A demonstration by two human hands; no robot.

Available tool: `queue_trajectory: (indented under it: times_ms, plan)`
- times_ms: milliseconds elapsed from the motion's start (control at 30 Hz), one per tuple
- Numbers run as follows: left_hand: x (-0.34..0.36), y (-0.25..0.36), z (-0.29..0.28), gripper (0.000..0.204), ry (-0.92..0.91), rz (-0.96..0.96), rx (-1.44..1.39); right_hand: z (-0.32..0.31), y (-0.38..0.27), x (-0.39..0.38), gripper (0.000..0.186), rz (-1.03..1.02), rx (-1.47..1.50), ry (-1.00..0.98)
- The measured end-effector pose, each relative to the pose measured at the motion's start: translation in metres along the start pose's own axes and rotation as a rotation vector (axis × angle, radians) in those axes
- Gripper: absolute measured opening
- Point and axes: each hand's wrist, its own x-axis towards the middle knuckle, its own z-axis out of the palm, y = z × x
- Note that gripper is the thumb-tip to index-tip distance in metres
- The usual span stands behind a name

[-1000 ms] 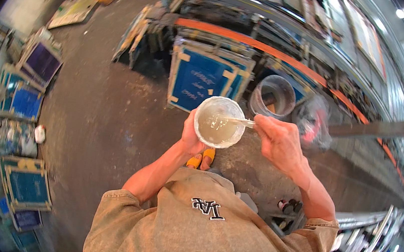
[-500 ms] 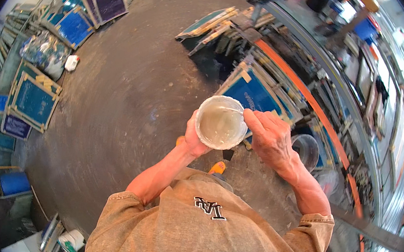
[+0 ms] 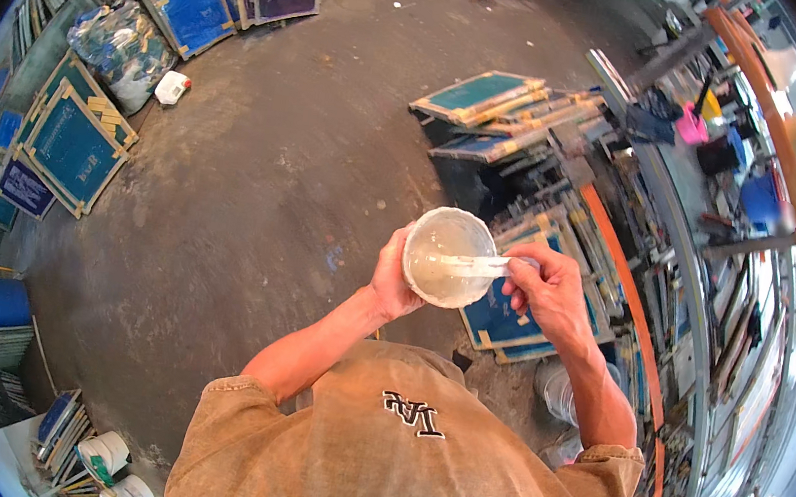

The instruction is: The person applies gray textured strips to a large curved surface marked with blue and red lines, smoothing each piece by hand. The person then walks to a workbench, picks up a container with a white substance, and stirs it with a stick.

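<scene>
A round pale plastic tub (image 3: 425, 227) with a crusted rim holds a milky, translucent liquid, near the middle of the view. My left hand (image 3: 393, 273) grips it around its left side. With fingers and thumb pinched, my right hand (image 3: 546, 297) holds a flat whitish stirrer (image 3: 475, 268), which reaches across the tub into the liquid.
Framed blue screens (image 3: 72, 149) lean along the left, near a bagged bundle (image 3: 119, 55), a white jug (image 3: 171, 87) and a blue drum (image 3: 3, 304). Screen stacks (image 3: 481, 95) and an orange-railed rack (image 3: 608, 235) stand ahead-right, with a clear bucket (image 3: 554, 392). Dark floor (image 3: 222, 227) lies between.
The view has swung leftward, so the rack now sits further right. My hands moved along with the tub, and the stirrer has shifted within it, now showing broad and flat across the rim.
</scene>
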Motion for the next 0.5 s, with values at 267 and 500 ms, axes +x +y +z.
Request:
queue_trajectory:
  times_ms: [267,500]
  plan:
    - [0.044,0.100,0.006,0.058,-0.066,0.111,-0.031,0.019,-0.066,0.102,0.021,-0.965,-0.838,0.171]
    - [0.101,0.162,-0.008,0.056,-0.051,0.203,-0.061,0.001,-0.112,0.192,0.011,-0.550,-0.665,-0.121]
